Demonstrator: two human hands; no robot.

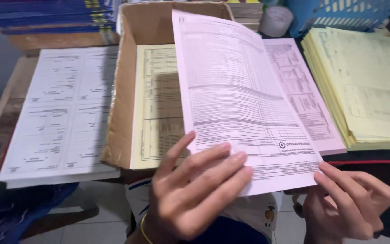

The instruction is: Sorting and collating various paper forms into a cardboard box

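Observation:
A pink printed form sheet (235,95) is held up over the table, tilted. My left hand (195,194) grips its bottom left edge, fingers spread over the front. My right hand (353,203) supports the bottom right corner from beneath with its fingertips. Under the sheet stands an open cardboard box (123,90) with a yellow form (156,108) lying inside. A stack of pink forms (303,95) lies just right of the box, partly hidden by the held sheet.
A stack of white forms (64,117) lies at the left. A thick pile of yellow forms (366,86) lies at the right. Behind are blue books (50,16), a tape roll (276,20) and a blue basket (339,13). Tiled floor shows below.

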